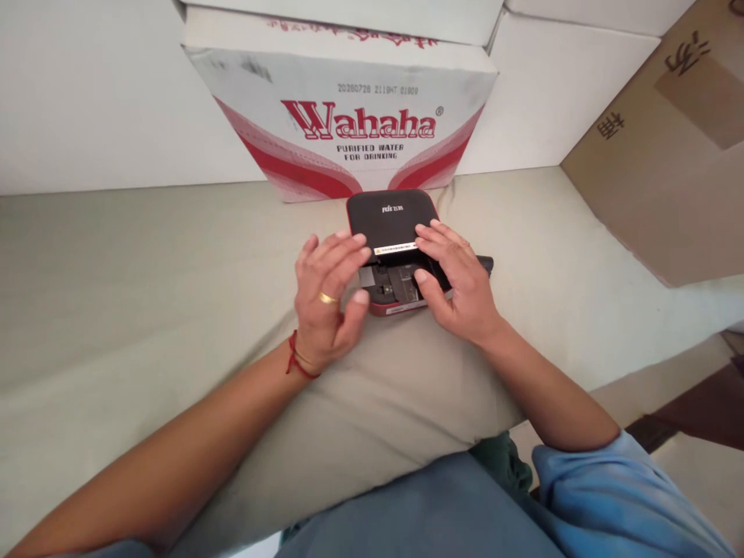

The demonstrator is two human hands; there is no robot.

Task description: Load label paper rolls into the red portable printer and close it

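Note:
A small black device (392, 221) with a red rim lies on a beige cushion (377, 387) in front of me. Its black back cover is slid partly away from me, and an open compartment (395, 283) with slots shows at the near end. My left hand (328, 298), with a gold ring and a red wrist string, rests its fingertips on the left near side of the device, fingers curved. My right hand (456, 283) presses fingers on the cover's near edge, thumb beside the open compartment.
A white and red Wahaha water carton (349, 116) stands right behind the device. A brown cardboard box (668, 155) leans at the right. White boxes (552, 93) fill the back. The beige surface (116, 271) stretches left.

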